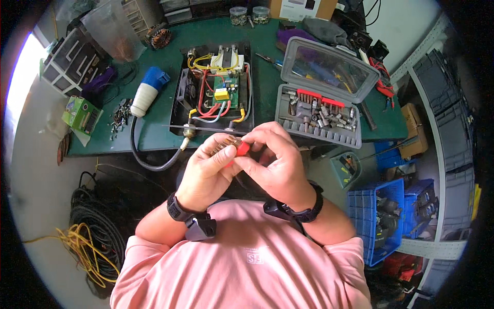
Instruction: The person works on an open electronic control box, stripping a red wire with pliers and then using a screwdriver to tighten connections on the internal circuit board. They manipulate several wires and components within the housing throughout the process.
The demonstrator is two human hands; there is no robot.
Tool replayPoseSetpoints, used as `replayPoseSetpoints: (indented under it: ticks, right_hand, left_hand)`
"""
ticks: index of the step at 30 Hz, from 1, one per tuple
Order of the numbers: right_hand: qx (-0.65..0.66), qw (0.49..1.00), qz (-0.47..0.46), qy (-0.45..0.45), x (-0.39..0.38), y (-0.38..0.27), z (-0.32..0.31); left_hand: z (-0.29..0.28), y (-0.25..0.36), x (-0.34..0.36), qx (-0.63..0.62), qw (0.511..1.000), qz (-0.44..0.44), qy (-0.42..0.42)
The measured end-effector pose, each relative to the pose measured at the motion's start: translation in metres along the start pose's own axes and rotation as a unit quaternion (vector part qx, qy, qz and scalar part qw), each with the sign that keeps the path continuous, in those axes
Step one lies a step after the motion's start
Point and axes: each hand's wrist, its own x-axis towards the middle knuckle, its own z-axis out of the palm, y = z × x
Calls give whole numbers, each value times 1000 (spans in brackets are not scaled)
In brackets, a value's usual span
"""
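Close in front of my chest, my left hand (203,167) is closed around a red bit holder (243,149) with a row of metal bits showing along it. My right hand (275,162) meets it from the other side, thumb and index finger pinching its right end. Part of the holder is hidden by my fingers. Just beyond my hands, on the bench, an open metal housing (247,129) contains a green circuit board (230,87) and coloured wires. To its right lies an open grey tool case (319,135) with loose sockets and red strips of bits.
A thick black cable with a blue-and-white plug (148,90) lies left of the housing, near scattered screws (121,113) and a green box (81,114). Pliers with red handles (383,82) are at the right. Blue crates (373,195) stand lower right; coiled cables (95,226) lie lower left.
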Motion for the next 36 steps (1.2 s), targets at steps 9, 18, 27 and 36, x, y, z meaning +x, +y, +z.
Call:
replayPoseSetpoints:
  ticks: [9,18,27,36]
  right_hand:
    - [-1,997,-20,72,10,-19,21]
    - [-12,997,-53,57,14,-27,32]
    - [-31,996,-70,46,13,-25,32]
    - [74,996,-34,31,2,-5,24]
  left_hand:
    - [12,5,-6,67,995,69,17]
    - [12,18,-10,82,987,139,-13]
    - [17,16,-3,-22,998,64,12]
    - [20,15,-8,210,954,215,2]
